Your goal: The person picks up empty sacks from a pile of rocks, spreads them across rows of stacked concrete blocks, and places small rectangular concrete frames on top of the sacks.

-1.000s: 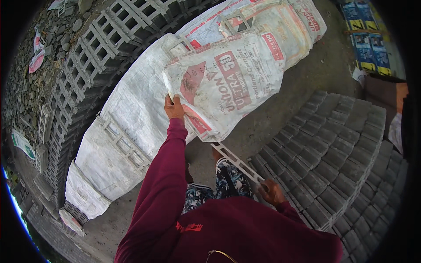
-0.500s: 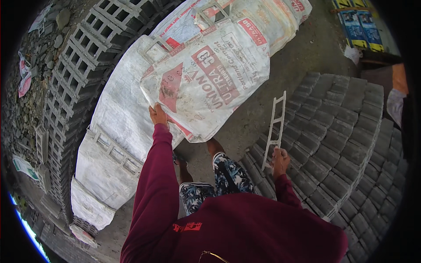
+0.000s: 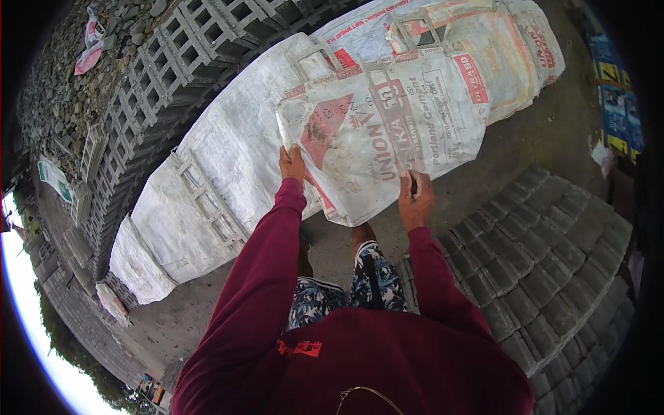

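Note:
A white cement sack (image 3: 443,131) with red markings lies on top of other pale sacks in front of me. My left hand (image 3: 292,164) pinches its near left edge, fingers closed on it. In my right hand (image 3: 416,198) is a thin, grey, ladder-shaped frame (image 3: 375,68), held by its near end and reaching away over the sack. Whether the frame rests on the sack or hovers just above it, I cannot tell. Similar frames lie on the white covering at the left (image 3: 207,200) and at the sack's far side (image 3: 315,63).
Stacked grey hollow blocks (image 3: 155,86) run along the left behind the white covering (image 3: 228,131). A large stack of grey blocks (image 3: 546,256) stands at my right. Loose stones (image 3: 55,104) lie far left. Blue and yellow packages (image 3: 615,97) are at the far right.
My right hand has swung the ladder-shaped frame left, from above the right block stack to over the cement sack. The left hand still grips the sack's edge. The view has turned right.

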### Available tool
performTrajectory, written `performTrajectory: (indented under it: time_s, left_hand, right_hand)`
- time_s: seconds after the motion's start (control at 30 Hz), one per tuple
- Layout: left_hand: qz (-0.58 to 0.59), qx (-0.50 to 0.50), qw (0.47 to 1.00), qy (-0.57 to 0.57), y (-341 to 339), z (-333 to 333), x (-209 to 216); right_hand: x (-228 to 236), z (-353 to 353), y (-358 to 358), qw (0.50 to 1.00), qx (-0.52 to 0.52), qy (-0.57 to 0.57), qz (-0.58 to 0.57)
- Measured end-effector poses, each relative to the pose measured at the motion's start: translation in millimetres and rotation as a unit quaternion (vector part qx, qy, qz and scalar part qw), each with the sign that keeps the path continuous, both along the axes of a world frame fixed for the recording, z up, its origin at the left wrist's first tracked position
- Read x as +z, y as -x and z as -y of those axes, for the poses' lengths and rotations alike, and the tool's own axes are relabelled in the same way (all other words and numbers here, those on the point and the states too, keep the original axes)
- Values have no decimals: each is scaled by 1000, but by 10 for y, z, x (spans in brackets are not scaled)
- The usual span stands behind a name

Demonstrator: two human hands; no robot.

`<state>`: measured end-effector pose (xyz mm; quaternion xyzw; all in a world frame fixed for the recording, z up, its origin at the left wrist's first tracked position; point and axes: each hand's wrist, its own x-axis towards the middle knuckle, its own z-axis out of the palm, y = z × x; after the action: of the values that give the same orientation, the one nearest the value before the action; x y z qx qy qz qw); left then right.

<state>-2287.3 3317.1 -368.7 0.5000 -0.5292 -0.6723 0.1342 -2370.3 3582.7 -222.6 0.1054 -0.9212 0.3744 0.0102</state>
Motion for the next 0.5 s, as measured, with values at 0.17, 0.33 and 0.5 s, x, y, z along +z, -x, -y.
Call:
performTrajectory:
  time_s: [0.17, 0.33, 0.5]
  left_hand:
    - [-13, 22, 999, 19, -74, 29, 6]
    - [161, -50, 983, 79, -147, 135, 207]
    - [246, -119, 933, 233, -632, 240, 482]
  right_hand:
    - [-322, 914, -70, 998, 10, 28, 51]
    - [-699, 1291, -201, 977, 182, -111, 29]
    - [-818, 1216, -323, 960, 204, -172, 79]
